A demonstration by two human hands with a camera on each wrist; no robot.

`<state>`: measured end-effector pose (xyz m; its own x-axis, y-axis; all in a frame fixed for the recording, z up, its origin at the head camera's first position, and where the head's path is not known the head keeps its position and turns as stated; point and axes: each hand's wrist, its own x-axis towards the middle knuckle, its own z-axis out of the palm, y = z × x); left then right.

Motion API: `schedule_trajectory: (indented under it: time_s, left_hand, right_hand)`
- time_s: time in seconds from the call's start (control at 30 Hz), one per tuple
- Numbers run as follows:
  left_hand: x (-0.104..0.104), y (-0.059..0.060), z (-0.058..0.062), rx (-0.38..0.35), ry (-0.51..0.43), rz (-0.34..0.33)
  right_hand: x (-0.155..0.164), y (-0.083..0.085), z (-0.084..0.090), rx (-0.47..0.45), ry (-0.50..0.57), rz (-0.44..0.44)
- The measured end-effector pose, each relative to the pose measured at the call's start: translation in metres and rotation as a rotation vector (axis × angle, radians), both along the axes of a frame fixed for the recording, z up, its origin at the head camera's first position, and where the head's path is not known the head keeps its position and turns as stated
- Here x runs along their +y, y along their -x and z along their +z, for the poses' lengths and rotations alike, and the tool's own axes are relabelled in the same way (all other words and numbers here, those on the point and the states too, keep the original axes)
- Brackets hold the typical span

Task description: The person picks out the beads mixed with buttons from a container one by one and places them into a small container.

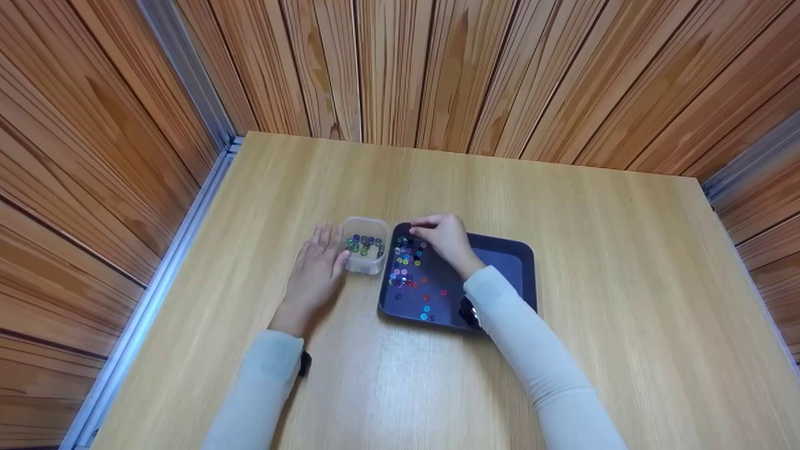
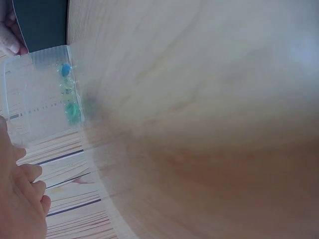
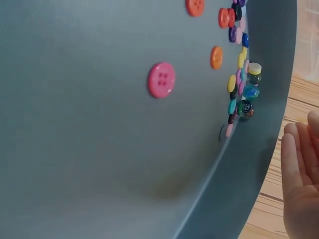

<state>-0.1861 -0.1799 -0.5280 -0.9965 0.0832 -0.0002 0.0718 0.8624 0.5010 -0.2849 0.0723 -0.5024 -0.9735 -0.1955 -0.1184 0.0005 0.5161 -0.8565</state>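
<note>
My left hand (image 1: pixel 315 270) lies flat on the table with straight fingers, its fingertips against the side of a small clear plastic container (image 1: pixel 365 245). The container (image 2: pixel 35 94) holds several glass marbles (image 2: pixel 70 107), blue and green among them. My right hand (image 1: pixel 440 237) hovers over the far left corner of a dark tray (image 1: pixel 506 253), fingers bent down; the fingertips are hidden. In the tray (image 3: pixel 99 164) lie several coloured buttons (image 1: pixel 405 265), among them a pink button (image 3: pixel 161 79), with a few marbles (image 3: pixel 247 99) piled along the rim. My right fingers (image 3: pixel 299 174) show beside the rim.
The pale wooden table (image 1: pixel 594 281) stands in a corner of wood-panelled walls (image 1: pixel 437 69). A metal strip (image 1: pixel 156 281) runs along the table's left edge. Both arms wear white sleeves (image 1: pixel 537 356).
</note>
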Motion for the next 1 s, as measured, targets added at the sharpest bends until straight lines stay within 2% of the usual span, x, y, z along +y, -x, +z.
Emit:
schedule_trajectory:
  time_s: [0.37, 0.7, 1.0]
  left_hand:
    - [0.000, 0.000, 0.000, 0.006, -0.004, 0.003]
    - [-0.001, -0.001, 0.001, -0.020, -0.009, 0.007]
    - [-0.001, -0.001, 0.000, 0.004, -0.023, -0.001]
  right_hand:
    - [0.006, 0.002, -0.007, -0.098, 0.006, 0.026]
    - [0.003, 0.000, -0.017, -0.069, -0.059, 0.076]
    - [-0.002, -0.001, -0.019, -0.080, -0.089, 0.110]
